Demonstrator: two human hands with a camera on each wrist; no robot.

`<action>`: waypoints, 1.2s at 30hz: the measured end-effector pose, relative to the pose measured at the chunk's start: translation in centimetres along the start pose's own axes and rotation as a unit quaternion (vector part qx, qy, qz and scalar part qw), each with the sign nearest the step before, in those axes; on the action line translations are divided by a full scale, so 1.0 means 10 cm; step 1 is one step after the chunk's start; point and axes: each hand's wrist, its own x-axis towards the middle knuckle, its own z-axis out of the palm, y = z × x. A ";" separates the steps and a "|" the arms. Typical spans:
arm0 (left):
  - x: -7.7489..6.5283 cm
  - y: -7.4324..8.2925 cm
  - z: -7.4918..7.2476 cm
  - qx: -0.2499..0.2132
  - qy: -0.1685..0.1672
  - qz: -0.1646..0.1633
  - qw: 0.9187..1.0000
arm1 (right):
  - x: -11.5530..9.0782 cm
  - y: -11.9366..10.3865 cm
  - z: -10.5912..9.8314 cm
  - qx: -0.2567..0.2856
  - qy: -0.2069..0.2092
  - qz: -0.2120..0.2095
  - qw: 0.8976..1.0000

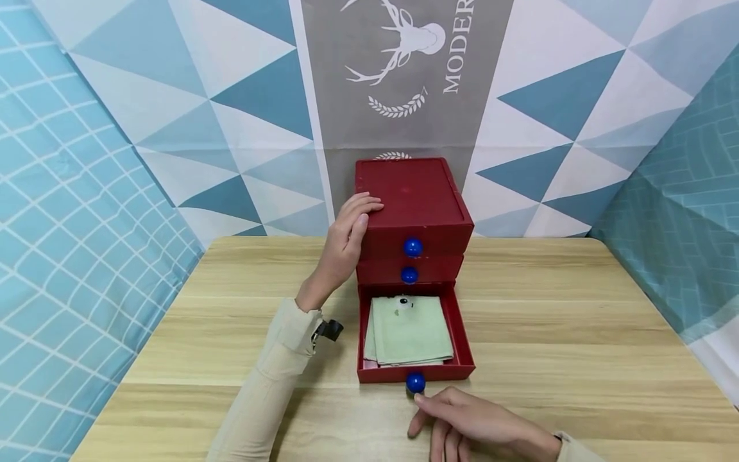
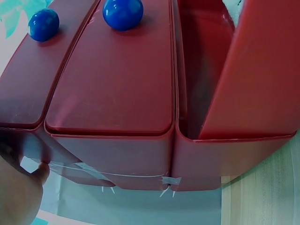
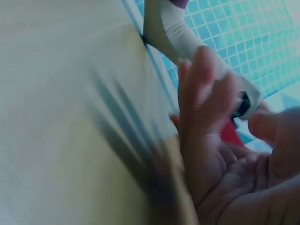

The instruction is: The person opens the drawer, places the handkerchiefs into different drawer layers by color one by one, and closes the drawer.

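Note:
A red drawer cabinet (image 1: 412, 192) with blue knobs stands on the table. Its bottom drawer (image 1: 466, 350) is pulled out, and a folded pale green cloth (image 1: 410, 337) lies inside. My left hand (image 1: 348, 237) rests on the cabinet's top left edge, fingers over the top; in the left wrist view only part of that hand (image 2: 18, 187) shows beside the cabinet's side. Just in front of the bottom drawer's blue knob (image 1: 416, 383) is my right hand (image 1: 462, 420), its thumb tip close to the knob. In the right wrist view its fingers (image 3: 204, 89) are loosely bent around nothing.
The upper knob (image 1: 412, 248) and middle knob (image 1: 409, 275) sit on closed drawers. Wooden tabletop (image 1: 554, 333) extends on both sides of the cabinet. Patterned cloth walls (image 1: 254, 96) stand behind and at the sides. Tape and thin cord (image 2: 117, 174) run along the cabinet's side.

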 end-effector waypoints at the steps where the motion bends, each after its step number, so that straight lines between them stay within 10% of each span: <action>1: 0.00 0.00 0.00 0.001 0.000 -0.001 1.000 | 0.02 0.03 -0.01 0.023 -0.004 0.009 1.000; 12: 0.02 0.02 0.01 -0.005 -0.002 0.001 1.000 | 0.20 0.17 -0.07 0.197 -0.040 0.004 0.980; 36: 0.00 0.01 -0.01 -0.001 0.005 0.009 1.000 | 0.28 0.09 -0.05 0.213 -0.027 -0.012 0.976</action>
